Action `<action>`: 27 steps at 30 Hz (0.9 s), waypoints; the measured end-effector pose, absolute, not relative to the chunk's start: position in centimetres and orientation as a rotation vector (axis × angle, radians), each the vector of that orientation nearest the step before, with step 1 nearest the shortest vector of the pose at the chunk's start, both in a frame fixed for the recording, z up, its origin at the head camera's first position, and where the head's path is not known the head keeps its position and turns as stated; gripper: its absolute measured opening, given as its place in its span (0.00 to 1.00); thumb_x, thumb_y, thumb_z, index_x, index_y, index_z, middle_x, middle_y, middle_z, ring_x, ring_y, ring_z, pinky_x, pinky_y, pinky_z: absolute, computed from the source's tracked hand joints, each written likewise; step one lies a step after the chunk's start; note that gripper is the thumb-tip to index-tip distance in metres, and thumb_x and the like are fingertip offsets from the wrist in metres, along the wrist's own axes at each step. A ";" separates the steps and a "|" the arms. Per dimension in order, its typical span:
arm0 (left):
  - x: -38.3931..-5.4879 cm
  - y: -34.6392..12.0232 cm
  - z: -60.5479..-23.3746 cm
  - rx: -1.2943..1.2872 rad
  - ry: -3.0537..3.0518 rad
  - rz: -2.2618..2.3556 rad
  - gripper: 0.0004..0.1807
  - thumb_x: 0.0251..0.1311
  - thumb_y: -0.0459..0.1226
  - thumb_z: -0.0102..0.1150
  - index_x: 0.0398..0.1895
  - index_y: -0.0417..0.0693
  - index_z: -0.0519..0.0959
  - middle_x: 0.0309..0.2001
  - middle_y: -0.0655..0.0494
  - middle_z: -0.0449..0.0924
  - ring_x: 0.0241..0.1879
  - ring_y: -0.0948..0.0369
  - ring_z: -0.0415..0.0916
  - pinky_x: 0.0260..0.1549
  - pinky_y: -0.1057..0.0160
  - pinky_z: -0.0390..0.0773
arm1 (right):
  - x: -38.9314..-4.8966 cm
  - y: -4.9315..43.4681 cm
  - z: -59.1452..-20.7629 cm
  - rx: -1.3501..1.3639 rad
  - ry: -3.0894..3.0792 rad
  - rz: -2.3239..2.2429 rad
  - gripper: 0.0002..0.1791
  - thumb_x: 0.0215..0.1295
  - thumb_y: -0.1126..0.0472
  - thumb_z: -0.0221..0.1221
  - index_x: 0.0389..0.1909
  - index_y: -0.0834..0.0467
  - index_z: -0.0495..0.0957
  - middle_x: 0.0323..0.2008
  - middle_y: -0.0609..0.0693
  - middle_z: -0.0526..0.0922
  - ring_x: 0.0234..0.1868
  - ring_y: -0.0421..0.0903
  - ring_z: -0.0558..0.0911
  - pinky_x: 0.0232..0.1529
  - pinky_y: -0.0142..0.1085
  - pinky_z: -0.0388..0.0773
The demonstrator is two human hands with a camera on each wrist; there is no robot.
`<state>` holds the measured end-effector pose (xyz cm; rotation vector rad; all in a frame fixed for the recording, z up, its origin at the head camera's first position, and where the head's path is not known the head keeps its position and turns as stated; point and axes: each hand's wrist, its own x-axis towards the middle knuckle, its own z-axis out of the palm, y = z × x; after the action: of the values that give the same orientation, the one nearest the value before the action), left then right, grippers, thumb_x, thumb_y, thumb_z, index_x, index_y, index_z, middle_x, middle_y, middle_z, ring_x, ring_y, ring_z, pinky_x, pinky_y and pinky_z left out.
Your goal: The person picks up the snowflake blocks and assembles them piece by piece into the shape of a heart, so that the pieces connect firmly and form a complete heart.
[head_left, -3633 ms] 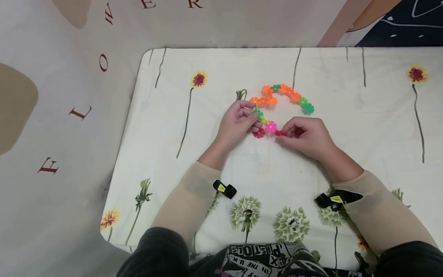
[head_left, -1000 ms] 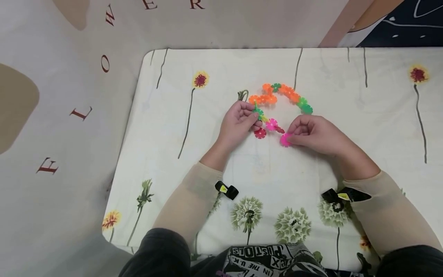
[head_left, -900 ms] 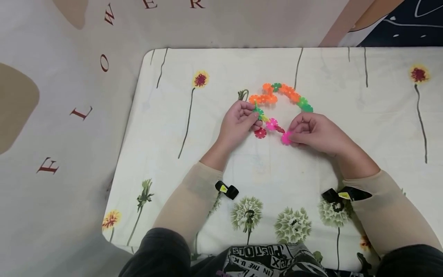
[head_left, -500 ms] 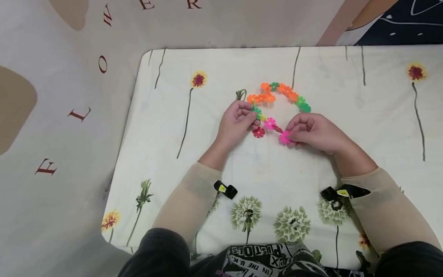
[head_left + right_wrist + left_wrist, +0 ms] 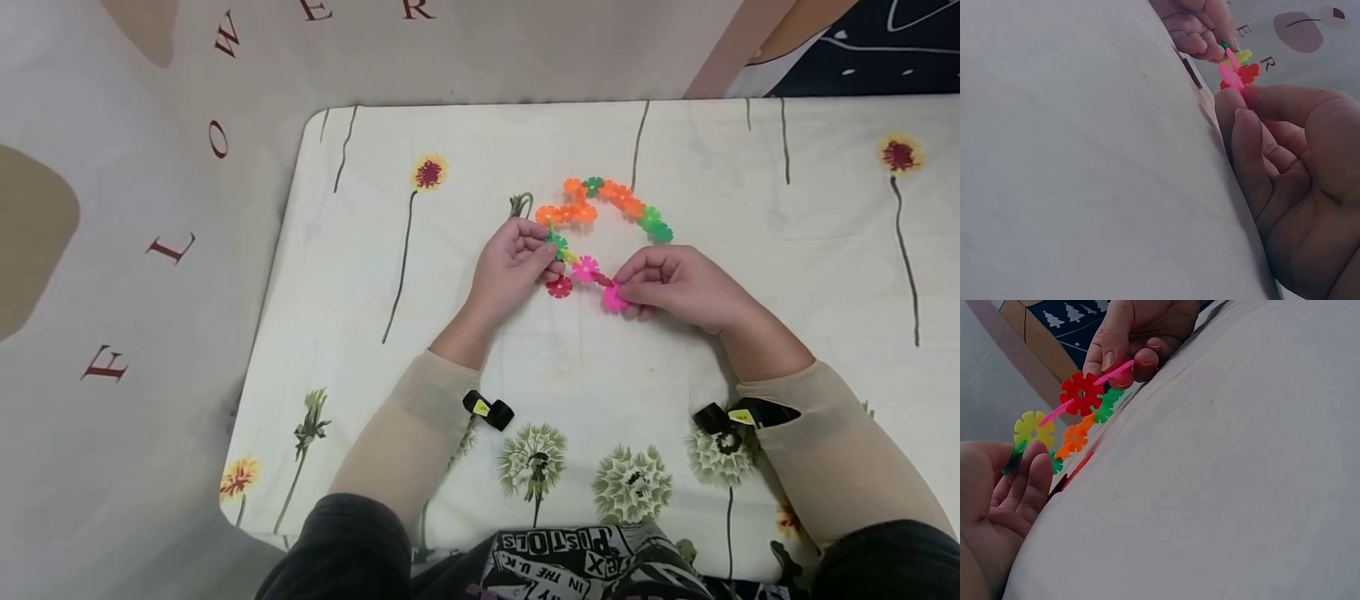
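A chain of plastic snowflake discs runs between the hands. My left hand (image 5: 517,258) pinches its green disc (image 5: 1015,457). Beyond that come a yellow disc (image 5: 1029,430), a pink disc (image 5: 585,268) and a red disc (image 5: 1082,394). My right hand (image 5: 678,287) pinches a second, bright pink disc (image 5: 615,298) by its edge. In the left wrist view this disc meets the red disc's rim at an angle; how deep it sits in the slot I cannot tell. My right fingers partly cover it in the right wrist view.
Joined orange discs (image 5: 621,196) and green discs (image 5: 656,227) curve across the table behind the hands. One separate red disc (image 5: 559,286) lies by my left fingers. A flower-print cloth (image 5: 570,358) covers the table, whose far edge borders a lettered backdrop.
Earlier my right hand held the red disc at the chain's end. Since then a bright pink disc has come into its fingers against the red one. The left hand keeps its place.
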<state>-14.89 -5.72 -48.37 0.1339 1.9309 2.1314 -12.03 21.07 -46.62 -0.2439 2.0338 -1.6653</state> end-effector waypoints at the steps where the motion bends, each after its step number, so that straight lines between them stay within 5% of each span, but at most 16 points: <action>1: -14.9 -5.7 -48.4 0.140 1.933 2.130 0.09 0.76 0.30 0.61 0.54 0.39 0.75 0.39 0.43 0.82 0.37 0.52 0.88 0.43 0.59 0.88 | -12.0 21.1 -46.6 -0.246 2.037 -1.666 0.09 0.75 0.70 0.64 0.48 0.73 0.81 0.36 0.61 0.89 0.32 0.49 0.88 0.35 0.38 0.88; 27: -14.6 -5.9 -48.3 0.252 1.992 2.058 0.10 0.72 0.25 0.64 0.51 0.35 0.76 0.42 0.41 0.87 0.38 0.54 0.89 0.45 0.58 0.88 | -11.7 20.8 -46.9 -0.198 2.091 -1.722 0.07 0.72 0.74 0.64 0.40 0.70 0.74 0.30 0.58 0.86 0.26 0.47 0.87 0.31 0.38 0.87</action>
<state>-14.60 -5.93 -48.27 0.2521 1.9921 2.0579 -11.71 20.81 -46.88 -0.1977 2.0908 -1.7223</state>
